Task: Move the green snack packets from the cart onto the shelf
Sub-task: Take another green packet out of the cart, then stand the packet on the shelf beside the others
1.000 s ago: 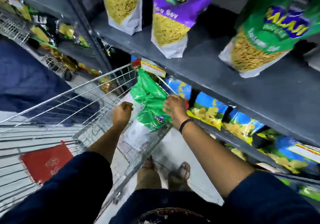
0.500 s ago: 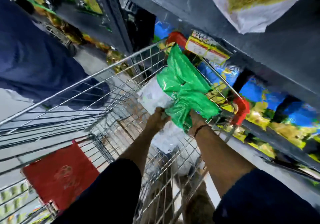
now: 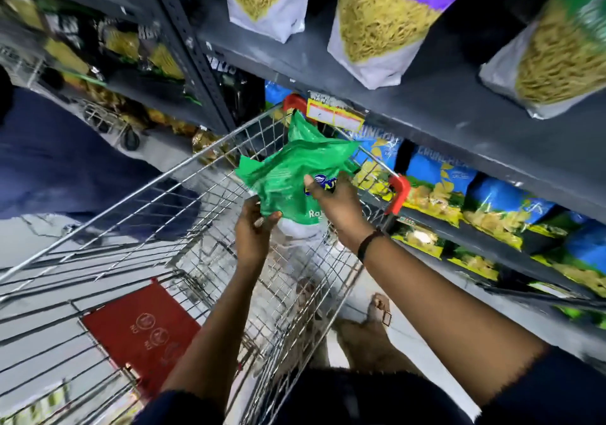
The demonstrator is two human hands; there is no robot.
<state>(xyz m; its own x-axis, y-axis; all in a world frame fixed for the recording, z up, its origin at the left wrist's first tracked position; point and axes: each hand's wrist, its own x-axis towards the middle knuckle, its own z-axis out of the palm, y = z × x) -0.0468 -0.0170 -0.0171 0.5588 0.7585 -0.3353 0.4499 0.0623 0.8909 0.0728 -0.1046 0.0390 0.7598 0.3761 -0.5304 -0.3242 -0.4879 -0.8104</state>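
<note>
Grey metal shelving (image 3: 459,109) runs along the right of a shop aisle, its upper board carrying upright snack bags: two purple-topped bags (image 3: 377,24) of yellow strands and one green-topped bag (image 3: 557,57) at the far right. Below it, a lower shelf holds a row of blue packets (image 3: 439,188). A yellow price label (image 3: 334,118) is fixed to the edge of the upper board.

A wire shopping cart (image 3: 137,201) stands just beside the shelving, with red corner caps (image 3: 398,191) on its handle bar and a red panel (image 3: 144,336) on the child-seat flap.

Green snack packets (image 3: 295,175) are bunched together above the cart basket, level with its rim and clear of the shelf. The left hand (image 3: 252,231) grips the lower left edge of the bunch, fingers closed around it. The right hand (image 3: 337,204) is closed on the right side, thumb pressed on the printed logo; a dark band (image 3: 369,244) sits at that wrist. How many packets make up the bunch cannot be told. A white packet portion (image 3: 295,227) shows below the green.

The person's sandalled feet (image 3: 380,309) are visible on the pale floor.
</note>
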